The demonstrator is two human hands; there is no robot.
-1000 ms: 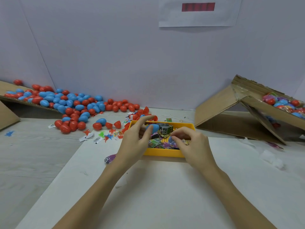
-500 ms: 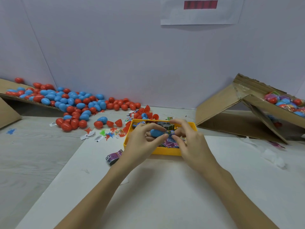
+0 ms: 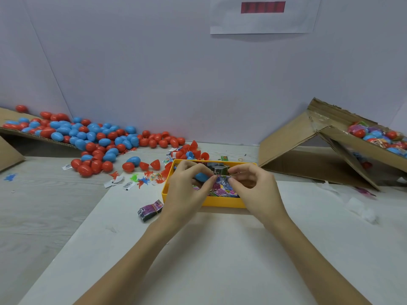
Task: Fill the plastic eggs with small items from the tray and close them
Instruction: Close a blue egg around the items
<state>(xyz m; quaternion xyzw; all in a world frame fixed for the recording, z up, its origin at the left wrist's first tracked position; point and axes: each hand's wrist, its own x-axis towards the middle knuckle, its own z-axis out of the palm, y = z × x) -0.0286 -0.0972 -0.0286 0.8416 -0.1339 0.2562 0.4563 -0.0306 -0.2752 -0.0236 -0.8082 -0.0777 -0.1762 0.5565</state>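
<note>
A yellow tray [image 3: 222,204] of small printed packets sits in front of me on the white board. My left hand [image 3: 187,190] holds a blue plastic egg [image 3: 201,176] over the tray, fingers curled round it. My right hand [image 3: 255,190] pinches a small purple printed packet [image 3: 222,181] right at the egg. Both hands meet fingertip to fingertip above the tray. Whether the egg is open or closed is hidden by my fingers.
Several red and blue eggs [image 3: 94,142] spill from a cardboard ramp at the left. A cardboard box [image 3: 343,148] at the right holds filled eggs. A banded bundle of packets [image 3: 150,210] lies left of the tray, with loose egg halves [image 3: 193,150] behind it.
My left hand brought the blue egg down toward the tray's middle. My right hand lifted a packet from the tray and brought it against the egg.
</note>
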